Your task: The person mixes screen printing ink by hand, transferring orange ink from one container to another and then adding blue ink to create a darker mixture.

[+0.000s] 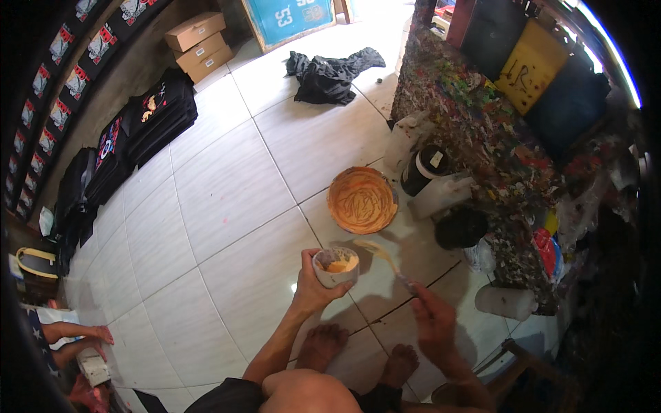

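Note:
My left hand (313, 292) is wrapped round a small whitish cup (333, 279), tilted a little. Orange-yellow paste (341, 264) lies inside it and grey residue coats its inner wall. My right hand (435, 323) grips the handle of a stirring stick or spoon (394, 265); its far end is smeared with pale yellow paste, so the exact kind is unclear. That end hangs to the right of the cup, apart from it. Just beyond both, a round tub (333, 186) stands on the floor, with streaked orange paste coating its inside.
To the right is a paint-crusted bench (468, 117), with a black jar (416, 175), a whitish container (443, 195) and a lying pale bottle (506, 302) beside it. Black cloth (327, 79) lies ahead. Folded black shirts (162, 113), cardboard boxes (196, 34) and another person's legs (72, 334) are leftward.

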Tool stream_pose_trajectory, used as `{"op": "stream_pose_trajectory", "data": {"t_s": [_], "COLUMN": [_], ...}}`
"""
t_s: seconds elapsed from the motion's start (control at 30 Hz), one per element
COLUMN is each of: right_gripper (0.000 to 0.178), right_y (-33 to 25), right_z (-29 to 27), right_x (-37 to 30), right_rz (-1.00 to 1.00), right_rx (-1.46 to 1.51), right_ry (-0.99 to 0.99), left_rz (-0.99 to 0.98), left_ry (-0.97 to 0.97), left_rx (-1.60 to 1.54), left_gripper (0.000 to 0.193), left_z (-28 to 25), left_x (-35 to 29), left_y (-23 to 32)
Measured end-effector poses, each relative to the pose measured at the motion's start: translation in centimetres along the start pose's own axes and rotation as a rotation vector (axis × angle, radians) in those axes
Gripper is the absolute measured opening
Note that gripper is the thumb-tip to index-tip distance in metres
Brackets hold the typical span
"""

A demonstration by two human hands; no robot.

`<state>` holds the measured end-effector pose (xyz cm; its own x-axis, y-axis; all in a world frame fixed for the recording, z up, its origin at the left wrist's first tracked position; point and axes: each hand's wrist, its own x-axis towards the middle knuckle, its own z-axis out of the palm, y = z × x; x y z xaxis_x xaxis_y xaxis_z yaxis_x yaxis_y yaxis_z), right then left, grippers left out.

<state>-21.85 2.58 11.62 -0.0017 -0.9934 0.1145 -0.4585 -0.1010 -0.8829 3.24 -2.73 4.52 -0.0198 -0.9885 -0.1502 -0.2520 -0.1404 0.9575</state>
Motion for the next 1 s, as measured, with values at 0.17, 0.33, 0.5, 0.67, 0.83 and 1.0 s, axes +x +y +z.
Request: {"op": "stream_pose_trajectory", "data": {"t_s": [0.17, 0.33, 0.5, 0.67, 0.83, 1.0], "right_gripper": [0.039, 0.047, 0.048, 0.041, 0.034, 0.033], "right_y": [-0.6, -0.1, 0.1, 0.8, -2.4, -0.4], "right_z": [2.2, 2.2, 1.5, -1.7, -2.8, -2.0], "right_x": [0.0, -0.9, -1.7, -3.1, 0.2, 0.2], "right_rz": [-0.519, -0.559, -0.542, -0.491, 0.071, -0.327], "right_rx": [-0.488, -0.519, -0.495, -0.628, -0.048, -0.44], "right_ry": [-0.008, -0.174, -0.241, -0.219, 0.076, 0.022], "left_rz": [-0.06, -0.067, -0.107, -0.104, -0.038, 0.024], "left_ry": [-0.157, -0.144, -0.064, 0.047, 0.01, -0.104], "left_rx": [-0.234, -0.256, -0.279, -0.168, -0.116, -0.018], "left_gripper": [0.075, 0.072, 0.068, 0.069, 0.077, 0.077], "left_z": [-0.3, -0.5, -0.9, -1.3, -1.3, -1.2], "left_x": [-0.3, -0.5, -0.2, 0.4, -0.3, -0.7], "left_y": [1.9, 3.3, 2.0, 1.7, 0.8, 3.9]}}
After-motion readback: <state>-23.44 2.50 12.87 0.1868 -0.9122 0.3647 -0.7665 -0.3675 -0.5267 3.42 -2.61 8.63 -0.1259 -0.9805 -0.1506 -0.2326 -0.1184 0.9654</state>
